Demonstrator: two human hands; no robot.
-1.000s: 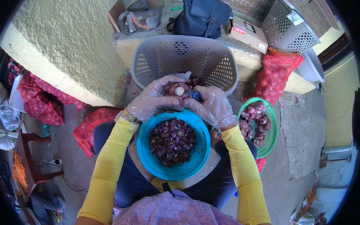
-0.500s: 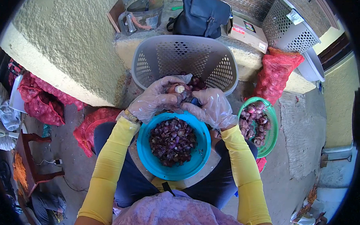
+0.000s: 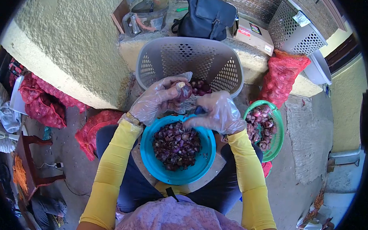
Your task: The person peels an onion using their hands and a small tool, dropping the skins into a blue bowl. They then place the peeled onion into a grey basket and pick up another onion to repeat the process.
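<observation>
My left hand (image 3: 152, 101), in a clear plastic glove, grips a red onion (image 3: 185, 90) with a pale cut end, held up near the front of the grey basket (image 3: 190, 44). Gloved too, my right hand (image 3: 221, 113) is closed around a small dark-handled knife (image 3: 200, 110), apart from the onion; its blade is hard to make out. Below both hands is a blue basin (image 3: 145, 154) with a heap of purple onion skins and scraps (image 3: 176, 149). Red onions (image 3: 200, 88) lie at the bottom of the grey basket.
On the right stands a green basket (image 3: 278, 146) of onions, near a red mesh sack (image 3: 283, 78). More red sacks (image 3: 98, 130) lie at left. A black backpack (image 3: 207, 18), a carton (image 3: 253, 34) and a clear bucket (image 3: 149, 16) sit on the ledge.
My right hand has drawn away from the onion, turning downward over the basin's edge with the knife. My left hand still holds the onion, now more exposed.
</observation>
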